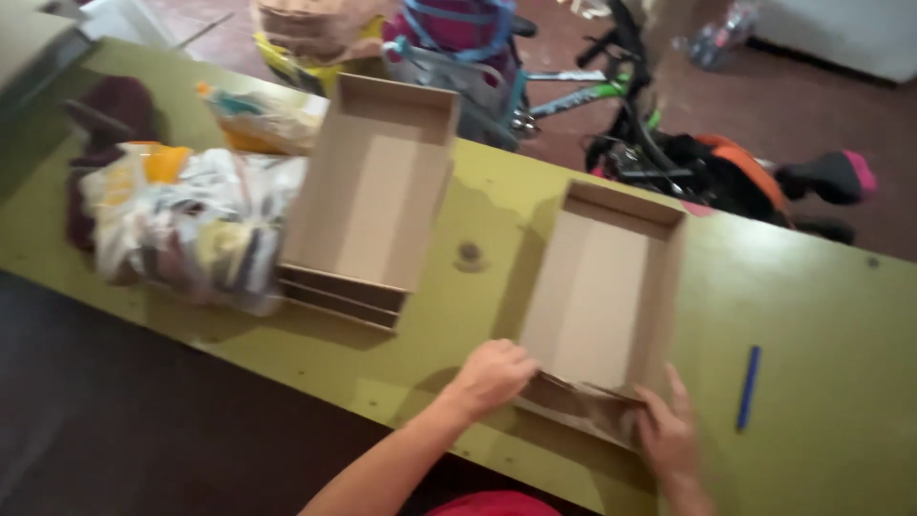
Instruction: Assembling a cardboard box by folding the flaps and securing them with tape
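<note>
On our left sits a plastic bag (191, 229), then a stack of cardboard trays (368, 196). Our left hand (492, 375) curls closed on the near edge of the open cardboard box (602, 287) mid-table; our right hand (669, 435) presses flat, fingers spread, against the same edge. A blue pen (748, 386) lies rightmost.

We see matt brown cardboard in the open box (597, 296) that our left hand (492, 375) and right hand (669, 435) press at its near edge, and in the stacked cardboard trays (368, 191) beside it. The table (812, 315) is painted olive green, smooth with a dull sheen. The crumpled bag (191, 225) looks like thin glossy plastic. The blue pen (748, 386) seems plastic.
</note>
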